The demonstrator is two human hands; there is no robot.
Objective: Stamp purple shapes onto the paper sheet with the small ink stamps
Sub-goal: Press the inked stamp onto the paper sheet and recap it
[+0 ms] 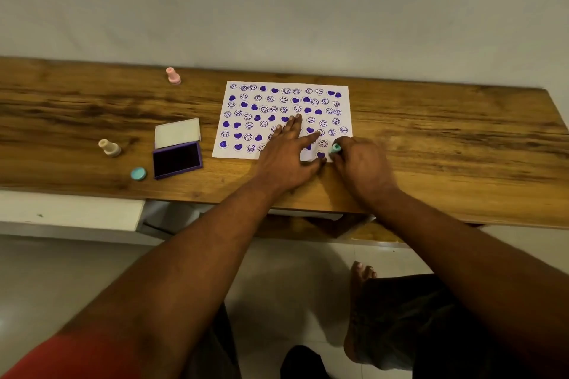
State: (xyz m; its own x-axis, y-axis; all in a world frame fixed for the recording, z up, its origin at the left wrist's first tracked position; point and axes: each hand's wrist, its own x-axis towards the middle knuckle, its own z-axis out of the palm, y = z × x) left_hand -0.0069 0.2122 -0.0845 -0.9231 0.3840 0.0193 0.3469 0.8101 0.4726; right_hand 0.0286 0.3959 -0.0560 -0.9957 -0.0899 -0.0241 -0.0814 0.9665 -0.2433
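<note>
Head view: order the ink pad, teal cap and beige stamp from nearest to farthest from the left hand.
1. Ink pad, just left of the left hand.
2. Teal cap, beyond the pad's near corner.
3. Beige stamp, farthest left.

teal stamp (335, 148) tip hidden, seemingly on paper sheet (231, 140) — table (462, 148) cropped

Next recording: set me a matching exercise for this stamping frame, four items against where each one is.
Things: 1 pink stamp; 2 beige stamp; 3 teal stamp; 4 teal cap.
Places: A gripped by the right hand at the near right corner of the paper sheet; B flat by the near left corner of the ink pad; C near the far edge of the table; D upright, left of the lid.
Pairs: 1-C, 2-D, 3-A, 4-B.
</note>
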